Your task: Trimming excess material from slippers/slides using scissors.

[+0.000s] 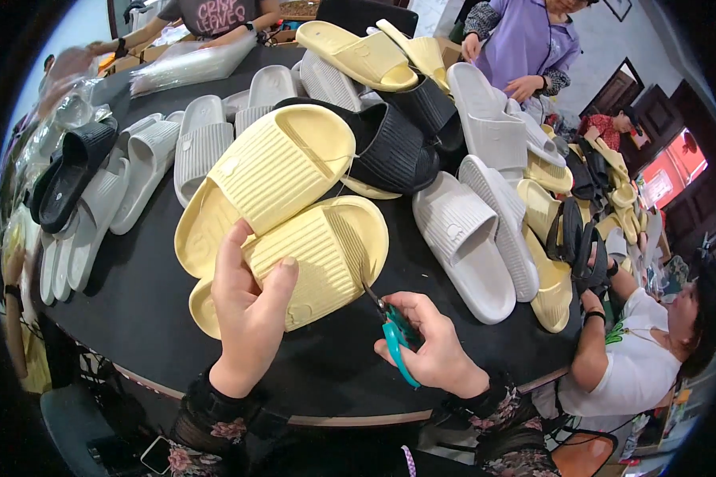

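Observation:
My left hand [250, 310] grips a pair of pale yellow slide slippers, its thumb lying over the strap of the nearer one. That nearer slipper [314, 266] and the farther slipper [282, 163] lie side by side, with ribbed straps and toes pointing up to the right. In my right hand [437, 346] is a small pair of scissors [398, 342] with teal handles. The dark blades point up and left and meet the edge of the nearer slipper's strap. Whether the blades are parted is too small to tell.
Grey slippers [463, 242] lie right of my hands, with black slippers [394, 147] behind. More grey ones [147, 167] and a black one [75, 175] are at left. Clear plastic bags [195, 63] lie at the back of the black table [135, 302]. A co-worker [628, 350] sits at right; others stand behind.

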### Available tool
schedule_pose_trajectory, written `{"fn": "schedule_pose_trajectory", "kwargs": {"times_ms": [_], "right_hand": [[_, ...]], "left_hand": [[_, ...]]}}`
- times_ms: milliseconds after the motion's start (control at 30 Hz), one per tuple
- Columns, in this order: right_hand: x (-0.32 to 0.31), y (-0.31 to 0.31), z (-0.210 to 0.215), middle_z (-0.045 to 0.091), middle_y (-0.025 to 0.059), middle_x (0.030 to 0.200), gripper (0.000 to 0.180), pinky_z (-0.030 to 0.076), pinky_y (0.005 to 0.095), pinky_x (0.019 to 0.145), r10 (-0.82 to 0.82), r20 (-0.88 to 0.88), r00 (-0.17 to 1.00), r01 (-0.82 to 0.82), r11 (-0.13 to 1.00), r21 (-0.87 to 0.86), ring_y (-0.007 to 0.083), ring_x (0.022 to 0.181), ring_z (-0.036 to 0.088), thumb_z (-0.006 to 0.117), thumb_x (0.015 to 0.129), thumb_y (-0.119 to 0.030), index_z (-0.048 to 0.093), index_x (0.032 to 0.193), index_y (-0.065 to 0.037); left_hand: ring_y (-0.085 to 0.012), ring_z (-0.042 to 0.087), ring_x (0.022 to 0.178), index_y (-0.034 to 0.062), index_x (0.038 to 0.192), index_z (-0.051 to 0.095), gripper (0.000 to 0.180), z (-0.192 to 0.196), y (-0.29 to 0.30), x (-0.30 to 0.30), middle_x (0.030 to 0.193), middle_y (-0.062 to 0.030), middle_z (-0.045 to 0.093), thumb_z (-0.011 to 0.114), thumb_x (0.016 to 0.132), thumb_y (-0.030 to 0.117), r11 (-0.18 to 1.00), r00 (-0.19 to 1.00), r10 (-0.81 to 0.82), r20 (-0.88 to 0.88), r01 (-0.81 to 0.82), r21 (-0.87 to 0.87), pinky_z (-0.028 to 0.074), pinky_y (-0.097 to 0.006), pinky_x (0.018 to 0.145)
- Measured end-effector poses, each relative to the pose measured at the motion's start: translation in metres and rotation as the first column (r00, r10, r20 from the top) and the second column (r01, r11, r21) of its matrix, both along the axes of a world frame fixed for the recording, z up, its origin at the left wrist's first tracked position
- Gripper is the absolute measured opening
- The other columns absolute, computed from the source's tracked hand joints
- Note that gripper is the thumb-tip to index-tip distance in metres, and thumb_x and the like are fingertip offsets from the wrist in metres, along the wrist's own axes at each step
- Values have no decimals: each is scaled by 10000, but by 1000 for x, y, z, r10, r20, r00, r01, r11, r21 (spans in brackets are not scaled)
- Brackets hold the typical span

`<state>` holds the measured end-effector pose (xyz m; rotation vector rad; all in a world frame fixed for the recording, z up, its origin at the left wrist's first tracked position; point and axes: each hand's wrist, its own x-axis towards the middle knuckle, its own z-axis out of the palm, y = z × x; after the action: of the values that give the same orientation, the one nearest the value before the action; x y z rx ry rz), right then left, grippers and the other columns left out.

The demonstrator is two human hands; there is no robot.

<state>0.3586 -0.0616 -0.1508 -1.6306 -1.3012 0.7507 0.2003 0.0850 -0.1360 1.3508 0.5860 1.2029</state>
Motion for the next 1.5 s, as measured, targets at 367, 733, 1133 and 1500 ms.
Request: {"fn": "schedule_pose_trajectory", "kwargs": {"times_ms": [367,733,1133,1500], "right_hand": [[-2,-6,1,625,136,945,501,509,280,680,5,-33,999,-6,1000,-12,143,829,624,730,784,-157,462,1170,17],[-3,-7,-1,627,165,928,455,520,300,736,4,-34,999,-2,999,54,170,851,641,718,791,-125,463,1130,40],[-1,-7,0,632,184,901,460,527,304,714,-5,8,1000,4,995,102,196,837,653,718,786,-114,456,1126,53],[-1,-7,-3,625,86,821,445,486,225,640,-18,50,999,9,985,173,82,709,602,711,777,-22,442,1125,48]], "left_hand": [[-179,540,1050,-111,1275,347,488,-13,-8,4,1153,-168,529,531,831,-24,984,991,26,-133,-2,176,434,-283,889],[-176,545,1033,-111,1273,342,492,-10,-14,4,1144,-169,533,537,830,-23,979,984,12,-176,25,203,440,-281,876],[-167,562,984,-116,1262,350,481,-10,-14,5,1111,-177,551,533,830,-10,960,977,46,-208,15,281,455,-270,833],[-172,573,967,-107,1247,372,467,-12,-16,5,1072,-174,567,536,820,-12,955,974,16,-225,52,293,458,-273,825]]}}
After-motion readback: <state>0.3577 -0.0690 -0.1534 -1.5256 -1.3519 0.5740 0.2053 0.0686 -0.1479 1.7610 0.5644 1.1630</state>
